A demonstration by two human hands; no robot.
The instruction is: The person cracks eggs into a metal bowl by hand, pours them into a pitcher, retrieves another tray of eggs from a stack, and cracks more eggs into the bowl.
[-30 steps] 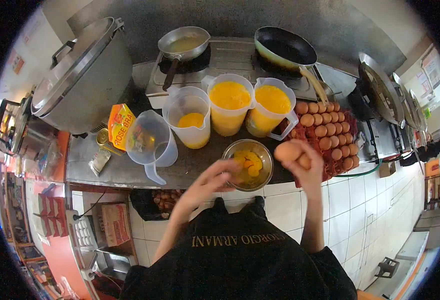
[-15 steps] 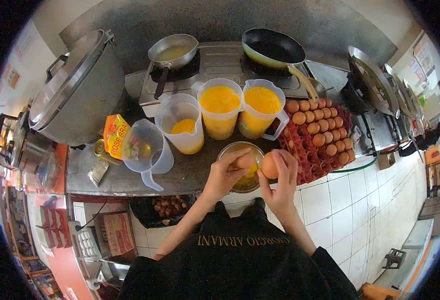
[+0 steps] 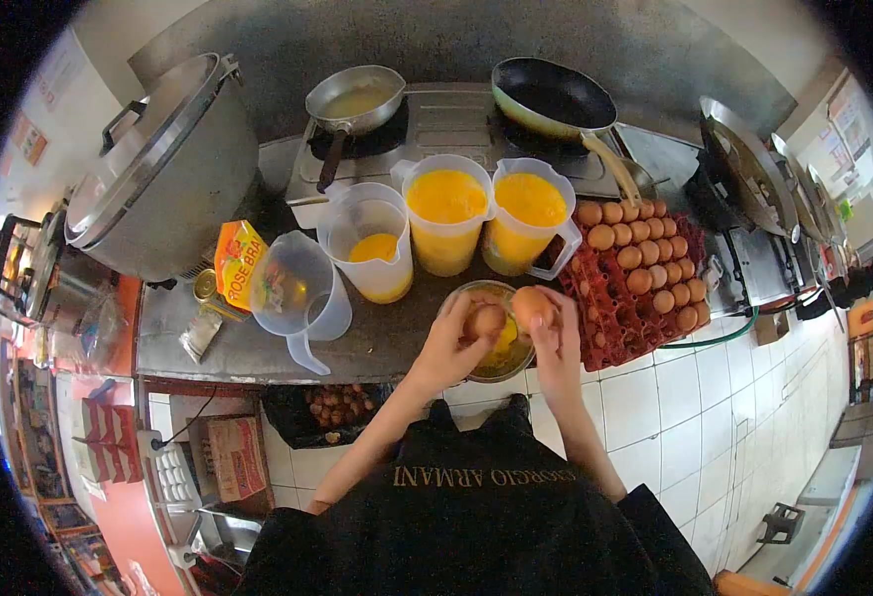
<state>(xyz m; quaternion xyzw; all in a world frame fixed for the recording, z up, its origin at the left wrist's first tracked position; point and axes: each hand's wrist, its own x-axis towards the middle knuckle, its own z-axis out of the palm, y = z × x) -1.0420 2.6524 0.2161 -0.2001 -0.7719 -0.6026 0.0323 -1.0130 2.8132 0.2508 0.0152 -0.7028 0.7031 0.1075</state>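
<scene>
My left hand (image 3: 444, 350) is closed around a brown egg (image 3: 484, 321); I cannot tell whether its shell is whole. Between the fingers of my right hand (image 3: 558, 353) is another brown egg (image 3: 532, 304), held slightly higher. Both hands are over a metal bowl (image 3: 522, 364) at the counter's front edge, with yellow egg (image 3: 505, 343) inside it. To the right of my right hand, a red egg tray (image 3: 595, 323) carries rows of brown eggs (image 3: 650, 253), and its near-left cells hold none.
Behind the bowl stand two jugs of yellow liquid (image 3: 446, 223) (image 3: 529, 233), a partly filled jug (image 3: 365, 223) and an empty-looking jug (image 3: 302, 298). Two pans (image 3: 357, 99) (image 3: 554, 94) sit on the stove. A large pot (image 3: 173, 189) is at left; eggshells (image 3: 339, 405) lie in a black bag below.
My right hand has tilted and raised its egg slightly above the bowl. The egg in my left hand has turned and shows more of its shell. The view has shifted a little.
</scene>
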